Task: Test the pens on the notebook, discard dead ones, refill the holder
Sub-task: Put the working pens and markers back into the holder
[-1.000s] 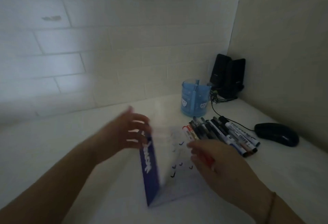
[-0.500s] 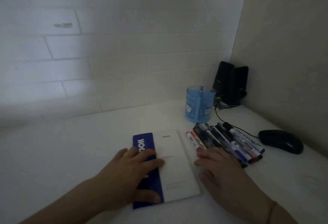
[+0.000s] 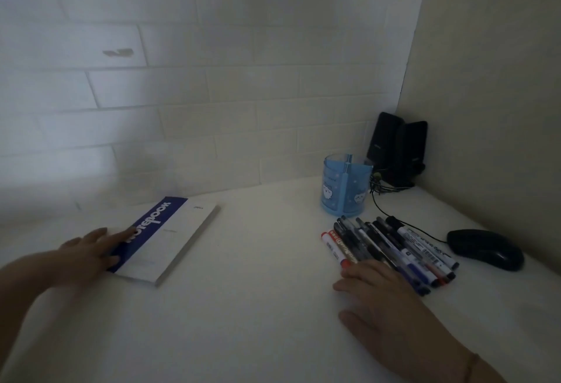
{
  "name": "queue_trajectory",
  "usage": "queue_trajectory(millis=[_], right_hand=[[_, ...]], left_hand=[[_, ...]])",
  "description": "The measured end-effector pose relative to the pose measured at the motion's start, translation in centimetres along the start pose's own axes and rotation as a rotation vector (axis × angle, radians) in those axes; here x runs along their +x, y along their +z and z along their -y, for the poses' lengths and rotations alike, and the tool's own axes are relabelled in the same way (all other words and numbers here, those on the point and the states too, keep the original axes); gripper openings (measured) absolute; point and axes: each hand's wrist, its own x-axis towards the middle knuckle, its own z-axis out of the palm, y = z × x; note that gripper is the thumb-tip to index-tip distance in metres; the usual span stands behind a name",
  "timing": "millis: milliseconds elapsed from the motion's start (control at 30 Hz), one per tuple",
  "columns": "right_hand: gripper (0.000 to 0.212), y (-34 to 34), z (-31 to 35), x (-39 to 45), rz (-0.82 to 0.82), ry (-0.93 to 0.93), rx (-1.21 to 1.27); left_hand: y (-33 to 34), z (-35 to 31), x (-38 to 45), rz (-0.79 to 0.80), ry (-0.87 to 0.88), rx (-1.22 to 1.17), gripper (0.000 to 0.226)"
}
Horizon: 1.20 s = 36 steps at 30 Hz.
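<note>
Resting flat with straight fingers, the left hand (image 3: 86,253) touches the blue spine edge of the closed notebook (image 3: 170,238), which lies on the white table (image 3: 258,306). The right hand (image 3: 378,290) is also flat and relaxed, holding nothing; its fingertips lie at the near ends of the pens (image 3: 385,246), which are in a row just beyond it. Behind the pens, further from this hand, stands the blue holder (image 3: 346,188). A black mouse (image 3: 485,249) lies to the right of the pens.
</note>
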Motion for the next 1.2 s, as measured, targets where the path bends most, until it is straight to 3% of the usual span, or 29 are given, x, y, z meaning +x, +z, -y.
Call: queue_trajectory(millis=[167,367,533,767,900,967,1067,1200], right_hand=[[0.041,-0.2,0.1,0.5,-0.054,0.036,-0.007],[0.061,-2.3,-0.5,5.8,-0.145,0.315,0.212],[0.075,-2.4,-3.2,12.7,-0.218,0.438,0.33],[0.044,0.4,-6.8,17.9,-0.332,0.511,0.375],[0.038,-1.4,-2.3,16.9,-0.543,0.26,0.312],[0.038,-2.3,0.8,15.5,-0.518,0.188,0.462],[0.038,-2.9,5.9,12.4,-0.308,0.164,0.799],[0.045,-1.0,10.5,8.3,-0.09,0.097,0.787]], left_hand=[[-3.7,-6.7,-1.5,0.057,-0.112,0.116,0.054],[-3.8,-18.8,-3.5,-0.192,0.105,-0.153,0.058],[-1.0,-21.5,-2.7,-0.23,0.165,-0.193,0.059],[-0.6,-21.0,-2.2,-0.309,0.172,-0.304,0.051],[-0.9,-20.8,-1.6,-0.387,0.14,-0.612,0.048],[-1.1,-20.4,-1.1,-0.415,0.133,-0.82,0.052],[-1.5,-20.0,-0.9,-0.431,0.11,-1.12,0.049],[-2.4,-19.9,-1.5,-0.368,0.072,-1.458,0.044]])
